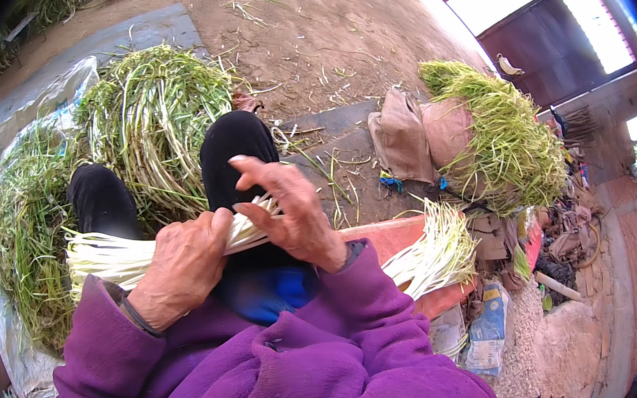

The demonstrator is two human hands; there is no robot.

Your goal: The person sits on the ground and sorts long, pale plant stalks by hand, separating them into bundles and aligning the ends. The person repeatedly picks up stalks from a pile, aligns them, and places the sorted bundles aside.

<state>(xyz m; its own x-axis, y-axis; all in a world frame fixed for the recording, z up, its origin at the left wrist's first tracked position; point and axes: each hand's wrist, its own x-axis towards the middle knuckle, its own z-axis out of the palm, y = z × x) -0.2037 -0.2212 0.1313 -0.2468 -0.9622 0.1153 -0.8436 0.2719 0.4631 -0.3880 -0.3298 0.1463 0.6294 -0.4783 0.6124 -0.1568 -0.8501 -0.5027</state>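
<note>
A bundle of long pale stalks (110, 259) lies across my lap, held around its middle by my left hand (184, 264). My right hand (291, 214) is raised beside the bundle's right end, thumb and fingers apart; whether its fingertips touch the stalks I cannot tell. A large heap of green leafy stalks (159, 117) lies beyond my knees, with more greens (33, 231) at the left. To my right, another bunch of pale stalks (436, 250) rests on a reddish surface (366, 232).
Brown cloth (403, 136) and a big pile of yellow-green stalks (506, 142) stand at the right. A plastic sheet (9, 328) runs under the left greens. Loose stalks litter the dirt floor (300, 42). A blue printed packet (486, 327) lies at lower right.
</note>
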